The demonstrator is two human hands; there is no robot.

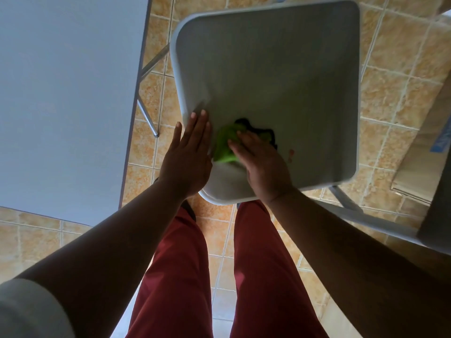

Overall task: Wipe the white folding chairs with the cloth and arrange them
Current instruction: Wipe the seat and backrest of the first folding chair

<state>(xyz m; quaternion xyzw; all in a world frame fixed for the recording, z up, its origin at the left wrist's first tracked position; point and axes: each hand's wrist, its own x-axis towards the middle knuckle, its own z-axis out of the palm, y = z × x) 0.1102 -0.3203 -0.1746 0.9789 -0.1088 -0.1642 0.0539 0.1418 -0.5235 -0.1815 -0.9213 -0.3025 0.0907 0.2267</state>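
A white folding chair [280, 69] stands in front of me, its square seat seen from above. A green cloth [225, 145] with a dark part lies on the near left of the seat. My right hand [261, 162] presses flat on the cloth with straight fingers. My left hand [190, 152] lies flat with straight fingers against the seat's near left edge, right beside the cloth. A small reddish spot [291, 153] shows on the seat to the right of my right hand.
A white table [63, 93] fills the left side, with its metal leg [148, 118] reaching the tiled floor [395, 98]. A cardboard box [424, 152] lies at the right. Part of another grey-framed chair [434, 215] stands at the right edge. My red-trousered legs are below.
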